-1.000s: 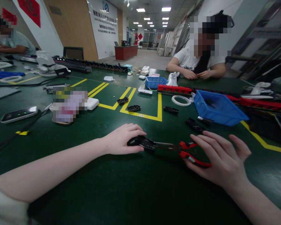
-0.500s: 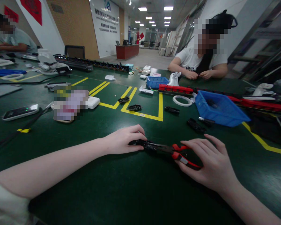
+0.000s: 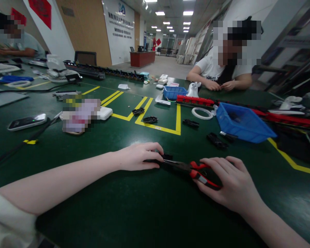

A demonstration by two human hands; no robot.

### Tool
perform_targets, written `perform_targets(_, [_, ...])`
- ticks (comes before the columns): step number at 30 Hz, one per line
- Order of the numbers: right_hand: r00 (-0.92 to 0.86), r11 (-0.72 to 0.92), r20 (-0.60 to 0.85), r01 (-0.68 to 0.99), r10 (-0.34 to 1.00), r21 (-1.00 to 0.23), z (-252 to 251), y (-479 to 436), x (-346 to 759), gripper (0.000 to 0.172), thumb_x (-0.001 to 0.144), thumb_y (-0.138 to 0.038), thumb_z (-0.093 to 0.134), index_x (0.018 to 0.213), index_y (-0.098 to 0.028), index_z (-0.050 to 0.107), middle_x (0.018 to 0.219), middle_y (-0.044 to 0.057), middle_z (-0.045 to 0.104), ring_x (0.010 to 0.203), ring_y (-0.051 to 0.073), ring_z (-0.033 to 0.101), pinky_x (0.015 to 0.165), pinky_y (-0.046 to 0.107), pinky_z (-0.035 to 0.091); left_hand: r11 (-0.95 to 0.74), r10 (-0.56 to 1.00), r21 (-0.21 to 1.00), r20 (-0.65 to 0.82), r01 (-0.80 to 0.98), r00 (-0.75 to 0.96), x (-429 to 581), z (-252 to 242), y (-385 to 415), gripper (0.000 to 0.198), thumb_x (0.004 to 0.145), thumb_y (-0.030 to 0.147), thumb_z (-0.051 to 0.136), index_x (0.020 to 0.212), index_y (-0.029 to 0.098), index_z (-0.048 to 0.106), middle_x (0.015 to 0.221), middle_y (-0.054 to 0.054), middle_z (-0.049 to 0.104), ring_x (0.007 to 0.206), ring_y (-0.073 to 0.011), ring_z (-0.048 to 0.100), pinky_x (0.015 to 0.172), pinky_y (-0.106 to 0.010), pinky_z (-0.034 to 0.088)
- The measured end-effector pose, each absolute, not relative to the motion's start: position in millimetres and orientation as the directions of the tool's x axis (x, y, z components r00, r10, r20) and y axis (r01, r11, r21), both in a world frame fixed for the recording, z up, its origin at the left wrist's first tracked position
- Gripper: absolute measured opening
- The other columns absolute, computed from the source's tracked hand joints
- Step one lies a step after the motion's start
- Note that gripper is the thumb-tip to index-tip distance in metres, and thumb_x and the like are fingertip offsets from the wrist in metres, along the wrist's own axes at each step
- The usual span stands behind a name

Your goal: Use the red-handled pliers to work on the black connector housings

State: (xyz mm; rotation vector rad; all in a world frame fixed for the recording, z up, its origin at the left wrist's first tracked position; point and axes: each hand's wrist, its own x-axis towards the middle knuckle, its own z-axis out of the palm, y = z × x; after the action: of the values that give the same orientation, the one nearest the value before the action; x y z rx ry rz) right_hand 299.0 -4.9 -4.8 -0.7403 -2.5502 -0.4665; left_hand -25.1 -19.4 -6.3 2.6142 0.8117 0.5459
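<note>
My right hand [image 3: 231, 182] grips long-nose pliers [image 3: 202, 179] by their red and black handles, which stand somewhat apart. The narrow metal jaws point left and reach a small black plastic part [image 3: 168, 156]. My left hand [image 3: 142, 155] is closed at the jaw tips, thumb and fingers around this part. Most of the part is hidden behind the fingers, so its shape and the exact spot where the jaws meet it cannot be made out.
Several similar black parts [image 3: 217, 140] lie ahead. A blue bin [image 3: 244, 124] stands at right, near a white tape roll [image 3: 203, 113] and a red strip [image 3: 195, 100]. At left are a phone [image 3: 82, 115] and a black device [image 3: 28, 122]. A person [image 3: 222, 75] sits opposite.
The black part has turned, and my left fingers cover more of it; its left end no longer shows. My right forefinger has come down nearer the pliers. The view has shifted slightly.
</note>
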Motion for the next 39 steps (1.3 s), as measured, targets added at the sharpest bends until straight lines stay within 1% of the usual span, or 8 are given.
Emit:
perform_targets(5, [-0.777, 0.821, 0.485, 0.540, 0.402, 0.184, -2.3, -2.0, 302.2, 0.037, 0.087, -0.042, 0.056, 0.109, -0.012, 0.056, 0.095, 0.013, 0.069, 0.081, 0.024, 0.066, 0.082, 0.043, 0.041, -0.787, 0.579, 0.425, 0.263, 0.447, 0.771, -24.9, -6.5, -18.0, 0.018, 0.093, 0.020, 0.060, 0.111, 0.017, 0.062, 0.127, -0.009, 0.055, 0.112, -0.0216, 0.058, 0.094, -0.036, 0.052])
perform_targets(12, [-0.791, 0.839, 0.465, 0.519, 0.398, 0.165, 0.2, 2.3, 304.1, 0.035, 0.085, -0.041, 0.059, 0.108, -0.015, 0.055, 0.096, 0.011, 0.070, 0.082, 0.024, 0.066, 0.080, 0.042, 0.043, -0.793, 0.567, 0.427, 0.258, 0.434, 0.783, -24.5, -4.1, -18.3, 0.019, 0.095, 0.019, 0.057, 0.113, 0.017, 0.062, 0.127, -0.009, 0.056, 0.113, -0.0219, 0.058, 0.096, -0.036, 0.050])
perform_targets(19, [-0.797, 0.834, 0.448, 0.523, 0.405, 0.176, -0.5, 1.5, 306.2, 0.044, 0.082, -0.040, 0.063, 0.116, -0.013, 0.055, 0.099, 0.012, 0.069, 0.084, 0.024, 0.066, 0.083, 0.042, 0.042, -0.799, 0.556, 0.431, 0.266, 0.419, 0.787, -23.3, -2.7, -18.5, 0.019, 0.096, 0.020, 0.056, 0.113, 0.016, 0.062, 0.127, -0.010, 0.057, 0.114, -0.0221, 0.057, 0.096, -0.035, 0.049])
perform_targets(22, [-0.793, 0.834, 0.464, 0.521, 0.395, 0.181, -0.6, 0.0, 306.6, 0.043, 0.081, -0.040, 0.063, 0.116, -0.014, 0.056, 0.099, 0.011, 0.070, 0.083, 0.024, 0.066, 0.083, 0.042, 0.042, -0.799, 0.557, 0.432, 0.270, 0.418, 0.786, -22.5, -2.7, -18.5, 0.019, 0.096, 0.021, 0.056, 0.113, 0.017, 0.062, 0.125, -0.009, 0.058, 0.113, -0.0214, 0.057, 0.095, -0.034, 0.048])
perform_targets(29, [-0.769, 0.805, 0.479, 0.561, 0.422, 0.191, -9.5, -0.2, 311.7, 0.050, 0.077, -0.046, 0.068, 0.118, -0.019, 0.058, 0.099, 0.007, 0.071, 0.084, 0.024, 0.066, 0.088, 0.043, 0.043, -0.809, 0.547, 0.433, 0.303, 0.399, 0.780, -21.5, -4.6, -16.8, 0.018, 0.094, 0.023, 0.059, 0.111, 0.018, 0.064, 0.123, -0.009, 0.060, 0.110, -0.0214, 0.059, 0.093, -0.033, 0.049])
perform_targets(32, [-0.754, 0.803, 0.489, 0.573, 0.438, 0.164, -12.2, 1.6, 313.9, 0.049, 0.077, -0.047, 0.067, 0.118, -0.021, 0.057, 0.098, 0.006, 0.071, 0.083, 0.024, 0.067, 0.090, 0.044, 0.042, -0.805, 0.554, 0.434, 0.309, 0.404, 0.773, -20.1, -5.2, -16.0, 0.019, 0.094, 0.024, 0.060, 0.111, 0.018, 0.064, 0.122, -0.009, 0.061, 0.109, -0.0214, 0.059, 0.092, -0.033, 0.049])
perform_targets(35, [-0.756, 0.803, 0.489, 0.572, 0.435, 0.170, -10.5, 2.5, 314.3, 0.049, 0.077, -0.047, 0.069, 0.118, -0.022, 0.058, 0.099, 0.005, 0.072, 0.088, 0.024, 0.067, 0.096, 0.046, 0.040, -0.806, 0.556, 0.435, 0.321, 0.403, 0.766, -18.9, -5.3, -16.0, 0.018, 0.093, 0.023, 0.061, 0.110, 0.018, 0.065, 0.122, -0.009, 0.061, 0.109, -0.0210, 0.060, 0.091, -0.033, 0.050])
perform_targets(39, [-0.752, 0.802, 0.479, 0.579, 0.453, 0.149, -5.2, -1.0, 310.4, 0.042, 0.079, -0.045, 0.067, 0.115, -0.024, 0.060, 0.097, 0.004, 0.071, 0.088, 0.025, 0.067, 0.102, 0.050, 0.036, -0.801, 0.570, 0.428, 0.328, 0.419, 0.754, -18.2, -4.6, -17.6, 0.017, 0.092, 0.023, 0.062, 0.108, 0.019, 0.066, 0.122, -0.009, 0.061, 0.109, -0.0212, 0.060, 0.091, -0.033, 0.050])
